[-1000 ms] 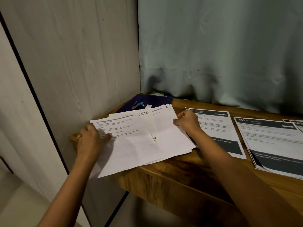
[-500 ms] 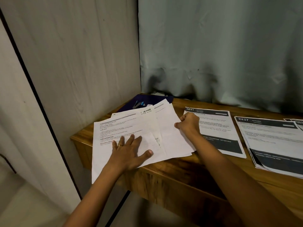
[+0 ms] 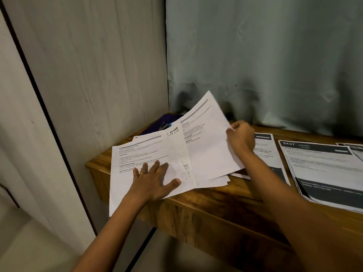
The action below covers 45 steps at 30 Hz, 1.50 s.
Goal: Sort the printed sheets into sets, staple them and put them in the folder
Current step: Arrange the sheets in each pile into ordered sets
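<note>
The sheet you are lifting is thin printer paper: almost weightless, floppy, quick to crease and apt to slide over the ones beneath it. It stands tilted up over the left end of the table, its far corner in the air and its near edge down among the loose pile. Your right hand pinches it at the right edge, thumb over and fingers curled under. That is a fair place to hold, though a grip nearer the middle of that edge would probably keep it from sagging or folding. Your left hand lies flat with straight, spread fingers on the front sheet of the pile, pinning it and gripping nothing. Keep that weight on, since this sheet hangs over the table's front edge and could slip off. A dark purple folder lies in the table's back left corner, partly under the pile, with a small blue and grey thing on it that I cannot identify. Farther right along the table lie dark-headed sheets and another such set, none visibly stapled.
</note>
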Motion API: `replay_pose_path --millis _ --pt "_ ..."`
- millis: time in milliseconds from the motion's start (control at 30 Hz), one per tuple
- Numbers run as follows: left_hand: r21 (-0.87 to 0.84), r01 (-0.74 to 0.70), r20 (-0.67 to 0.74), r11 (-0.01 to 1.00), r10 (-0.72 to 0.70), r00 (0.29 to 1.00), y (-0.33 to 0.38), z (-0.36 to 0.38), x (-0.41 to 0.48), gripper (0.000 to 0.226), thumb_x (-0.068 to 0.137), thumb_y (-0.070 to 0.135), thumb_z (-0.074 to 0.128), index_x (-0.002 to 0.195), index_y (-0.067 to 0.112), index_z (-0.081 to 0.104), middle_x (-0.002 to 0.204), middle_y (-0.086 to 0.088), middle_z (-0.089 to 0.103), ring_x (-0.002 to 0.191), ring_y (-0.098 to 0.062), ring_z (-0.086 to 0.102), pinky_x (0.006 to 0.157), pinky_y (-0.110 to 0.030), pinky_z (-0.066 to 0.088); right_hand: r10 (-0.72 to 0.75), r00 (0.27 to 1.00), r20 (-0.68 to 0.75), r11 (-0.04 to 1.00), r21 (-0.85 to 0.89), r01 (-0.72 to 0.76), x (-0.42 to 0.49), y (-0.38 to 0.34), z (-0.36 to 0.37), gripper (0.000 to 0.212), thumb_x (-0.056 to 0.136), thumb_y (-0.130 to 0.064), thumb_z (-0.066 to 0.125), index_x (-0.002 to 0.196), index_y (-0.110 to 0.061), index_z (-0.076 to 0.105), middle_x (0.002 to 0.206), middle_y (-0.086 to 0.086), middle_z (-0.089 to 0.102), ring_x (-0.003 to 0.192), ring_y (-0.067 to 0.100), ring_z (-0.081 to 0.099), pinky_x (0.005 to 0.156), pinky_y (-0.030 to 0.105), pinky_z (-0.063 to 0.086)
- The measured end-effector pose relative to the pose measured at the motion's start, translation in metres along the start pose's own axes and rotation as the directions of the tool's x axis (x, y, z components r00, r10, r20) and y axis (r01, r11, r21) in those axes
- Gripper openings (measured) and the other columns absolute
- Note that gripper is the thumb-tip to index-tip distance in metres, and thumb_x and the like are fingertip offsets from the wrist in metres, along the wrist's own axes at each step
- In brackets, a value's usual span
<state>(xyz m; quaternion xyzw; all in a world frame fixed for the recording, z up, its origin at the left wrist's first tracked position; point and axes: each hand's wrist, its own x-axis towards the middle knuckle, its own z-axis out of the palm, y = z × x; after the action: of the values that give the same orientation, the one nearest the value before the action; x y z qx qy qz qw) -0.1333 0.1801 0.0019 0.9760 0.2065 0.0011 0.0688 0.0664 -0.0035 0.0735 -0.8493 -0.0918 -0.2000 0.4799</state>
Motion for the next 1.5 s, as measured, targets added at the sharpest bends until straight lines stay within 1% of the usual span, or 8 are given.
replay_pose_path --millis 167,333,533,733,867,1133,1300,1500 --pt "-0.034 -0.048 0.002 0.998 0.048 0.999 -0.001 -0.005 -0.003 0.113 0.058 0.095 0.0 0.152 0.033 0.005 0.161 0.001 -0.004 0.148 -0.032 -0.005 0.113 -0.058 -0.01 0.003 0.99 -0.144 0.997 0.079 0.008 0.024 -0.007 -0.037 0.02 0.09 -0.014 0.061 0.108 -0.008 0.064 0.108 0.013 0.066 0.096 0.03 0.062 0.073 0.028 0.042" --pt "-0.047 -0.192 0.058 0.98 0.194 0.979 -0.013 -0.014 -0.014 0.14 0.032 0.106 0.004 0.152 0.034 0.0 0.161 0.003 -0.006 0.148 -0.025 -0.006 0.114 -0.052 -0.011 0.071 0.983 -0.168 0.973 0.229 -0.031 0.049 0.0 -0.069 0.009 0.085 -0.016 0.066 0.093 -0.017 0.061 0.098 0.008 0.067 0.085 0.026 0.065 0.075 0.031 0.052" --pt "-0.126 -0.246 0.013 0.961 0.249 0.968 -0.02 -0.02 -0.028 0.111 0.059 0.092 0.029 0.151 0.034 0.011 0.161 0.008 0.008 0.146 -0.021 0.016 0.117 -0.037 0.017 0.094 0.995 0.034 0.977 0.189 -0.099 0.036 0.014 -0.066 0.02 0.082 -0.013 0.072 0.071 -0.018 0.056 0.083 0.008 0.066 0.078 0.026 0.064 0.078 0.036 0.054" --pt "-0.181 -0.259 0.011 0.949 0.266 0.964 -0.029 -0.018 -0.035 0.109 0.058 0.087 0.049 0.149 0.035 0.019 0.158 0.01 0.019 0.143 -0.017 0.021 0.115 -0.032 0.023 0.082 0.983 0.165 0.986 0.128 -0.104 0.019 0.024 -0.048 0.012 0.08 -0.014 0.073 0.088 -0.009 0.065 0.092 0.011 0.069 0.084 0.03 0.065 0.076 0.032 0.05" --pt "-0.204 -0.305 -0.027 0.93 0.306 0.952 -0.037 -0.02 -0.035 0.121 0.048 0.102 0.024 0.148 0.034 0.025 0.157 0.01 0.022 0.142 -0.017 0.025 0.113 -0.028 0.025 0.094 0.976 0.196 0.989 0.094 -0.114 0.015 0.026 -0.041 0.013 0.082 -0.013 0.073 0.089 -0.012 0.062 0.101 0.012 0.066 0.093 0.031 0.063 0.088 0.041 0.052" --pt "-0.463 -0.34 -0.213 0.818 0.269 0.939 -0.046 -0.016 -0.037 0.095 0.063 0.096 0.013 0.131 0.039 0.044 0.134 0.019 0.045 0.117 -0.002 0.046 0.09 -0.004 0.035 0.113 0.961 0.253 0.984 0.105 -0.143 0.01 0.032 -0.035 0.015 0.082 -0.009 0.072 0.078 -0.011 0.058 0.093 0.011 0.064 0.091 0.031 0.062 0.085 0.038 0.051" --pt "-0.535 -0.377 -0.421 0.756 0.148 0.895 -0.036 -0.011 -0.047 0.035 0.092 0.058 0.026 0.123 0.045 0.035 0.128 0.024 0.041 0.107 0.013 0.043 0.088 0.002 0.031 0.149 0.944 0.295 0.983 0.058 -0.174 0.003 0.027 -0.032 0.013 0.086 -0.01 0.068 0.091 -0.001 0.061 0.093 0.011 0.061 0.087 0.026 0.058 0.076 0.032 0.044" --pt "-0.552 -0.412 -0.579 0.725 0.022 0.815 -0.025 -0.01 -0.056 0.053 0.079 0.084 0.016 0.115 0.053 0.039 0.114 0.035 0.04 0.097 0.01 0.05 0.07 -0.006 0.046 0.142 0.931 0.337 0.983 0.061 -0.172 -0.014 0.008 -0.015 0.012 0.085 -0.009 0.068 0.092 -0.004 0.061 0.094 0.01 0.061 0.087 0.025 0.058 0.073 0.031 0.044"
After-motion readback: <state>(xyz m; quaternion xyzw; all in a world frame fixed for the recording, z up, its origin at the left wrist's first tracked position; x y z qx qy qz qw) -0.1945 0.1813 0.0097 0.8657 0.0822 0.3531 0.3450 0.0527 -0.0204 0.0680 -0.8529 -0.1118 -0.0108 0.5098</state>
